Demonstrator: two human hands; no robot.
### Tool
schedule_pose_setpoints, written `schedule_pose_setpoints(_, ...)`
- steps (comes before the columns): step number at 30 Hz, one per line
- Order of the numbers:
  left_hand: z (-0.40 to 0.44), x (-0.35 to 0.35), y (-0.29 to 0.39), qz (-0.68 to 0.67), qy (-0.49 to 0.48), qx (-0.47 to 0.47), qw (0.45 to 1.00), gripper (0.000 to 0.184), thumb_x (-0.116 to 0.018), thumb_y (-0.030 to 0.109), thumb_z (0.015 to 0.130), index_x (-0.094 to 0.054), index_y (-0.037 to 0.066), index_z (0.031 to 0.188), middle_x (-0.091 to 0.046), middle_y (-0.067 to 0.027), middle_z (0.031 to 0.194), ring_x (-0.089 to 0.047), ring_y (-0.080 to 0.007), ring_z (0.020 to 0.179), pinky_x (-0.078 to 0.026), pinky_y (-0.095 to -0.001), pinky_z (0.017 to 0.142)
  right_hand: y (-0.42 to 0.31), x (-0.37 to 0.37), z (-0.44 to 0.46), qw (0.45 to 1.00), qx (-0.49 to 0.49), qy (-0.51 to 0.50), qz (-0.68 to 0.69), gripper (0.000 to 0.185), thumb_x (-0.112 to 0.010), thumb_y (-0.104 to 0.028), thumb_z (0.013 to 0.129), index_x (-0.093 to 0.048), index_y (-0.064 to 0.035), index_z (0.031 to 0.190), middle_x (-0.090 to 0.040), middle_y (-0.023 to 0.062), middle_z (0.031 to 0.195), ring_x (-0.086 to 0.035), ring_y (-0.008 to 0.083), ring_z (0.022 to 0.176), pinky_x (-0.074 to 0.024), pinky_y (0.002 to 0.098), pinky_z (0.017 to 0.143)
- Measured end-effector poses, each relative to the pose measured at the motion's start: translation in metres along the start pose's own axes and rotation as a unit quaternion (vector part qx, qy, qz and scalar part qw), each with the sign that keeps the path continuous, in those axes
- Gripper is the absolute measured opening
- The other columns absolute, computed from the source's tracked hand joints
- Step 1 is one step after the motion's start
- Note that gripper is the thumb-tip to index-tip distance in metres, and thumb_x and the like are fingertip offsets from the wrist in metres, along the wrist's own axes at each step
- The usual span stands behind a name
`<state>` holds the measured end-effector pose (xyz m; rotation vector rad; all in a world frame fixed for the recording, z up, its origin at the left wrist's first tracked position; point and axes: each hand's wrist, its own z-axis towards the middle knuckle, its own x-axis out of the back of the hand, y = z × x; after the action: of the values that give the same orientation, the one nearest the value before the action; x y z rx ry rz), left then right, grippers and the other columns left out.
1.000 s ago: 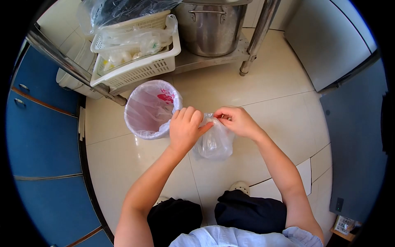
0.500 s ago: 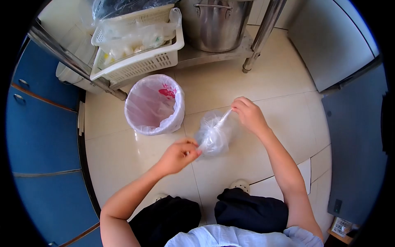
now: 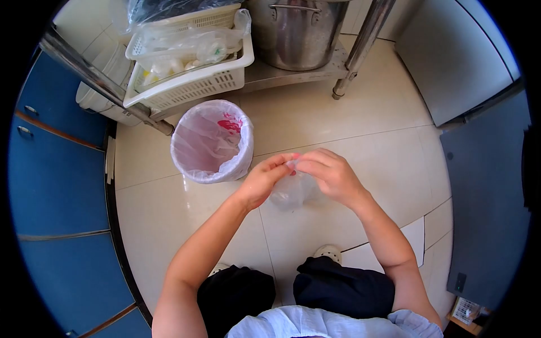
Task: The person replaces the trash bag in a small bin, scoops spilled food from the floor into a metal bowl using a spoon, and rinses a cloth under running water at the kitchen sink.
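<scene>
Plastic bag (image 3: 293,197), translucent, sat just below centre frame.
Left to right: white basket (image 3: 191,89) stood on a low shelf (image 3: 293,78), upper left; lined bin (image 3: 197,141), left of centre; left hand (image 3: 260,183) pinched the bag's top; right hand (image 3: 335,177) pinched it just beside, fingers narrow on both.

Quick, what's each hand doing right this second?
Left hand: closed, pinching the top of the clear plastic bag.
Right hand: closed too, pinching the same bag's top right beside the left.
</scene>
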<state>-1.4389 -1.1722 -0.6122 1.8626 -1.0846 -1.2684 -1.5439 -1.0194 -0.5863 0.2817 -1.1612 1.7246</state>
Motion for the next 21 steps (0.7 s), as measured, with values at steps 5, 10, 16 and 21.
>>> schedule_pose_setpoints(5, 0.000, 0.002, -0.015, 0.255, -0.050, -0.129, 0.957, 0.029, -0.058, 0.018, 0.087, -0.054, 0.001, 0.110, -0.056, -0.0042, 0.095, -0.051, -0.0122, 0.085, -0.041, -0.0268, 0.081, -0.001, -0.009, 0.002, 0.998, 0.013, -0.054, 0.001, 0.020, -0.056, 0.000, 0.069, -0.061, -0.0066, 0.087, -0.059, 0.0055, 0.089, -0.056, 0.0246, 0.086, -0.0466, 0.0335, 0.071)
schedule_pose_setpoints(10, 0.000, 0.002, -0.012, 0.226, 0.011, -0.101, 0.969, 0.023, -0.055, 0.020, 0.090, -0.052, 0.001, 0.103, -0.056, -0.0041, 0.089, -0.056, -0.0114, 0.075, -0.045, -0.0244, 0.072, 0.007, 0.002, 0.005, 0.971, -0.187, -0.005, 0.151, 0.013, -0.057, -0.005, 0.079, -0.062, -0.0057, 0.091, -0.059, 0.0031, 0.091, -0.055, 0.0182, 0.082, -0.0448, 0.0295, 0.068)
schedule_pose_setpoints(16, 0.002, 0.009, -0.017, 0.191, -0.023, -0.104, 0.976, 0.017, -0.051, 0.018, 0.092, -0.038, 0.008, 0.093, -0.052, -0.0018, 0.087, -0.057, -0.0105, 0.080, -0.043, -0.0247, 0.074, 0.022, -0.006, -0.018, 0.929, -0.280, -0.071, 0.232, 0.009, -0.055, -0.006, 0.084, -0.059, -0.0032, 0.092, -0.058, 0.0042, 0.082, -0.052, 0.0148, 0.071, -0.0422, 0.0254, 0.064)
schedule_pose_setpoints(21, 0.000, 0.010, -0.004, 0.062, -0.022, 0.011, 0.998, 0.017, -0.058, 0.013, 0.087, -0.042, 0.007, 0.087, -0.054, -0.0022, 0.088, -0.057, -0.0107, 0.084, -0.043, -0.0237, 0.076, 0.006, 0.000, -0.023, 0.940, -0.247, -0.066, 0.225, 0.002, -0.054, -0.003, 0.083, -0.055, -0.0020, 0.085, -0.055, 0.0056, 0.078, -0.051, 0.0153, 0.069, -0.0423, 0.0274, 0.064)
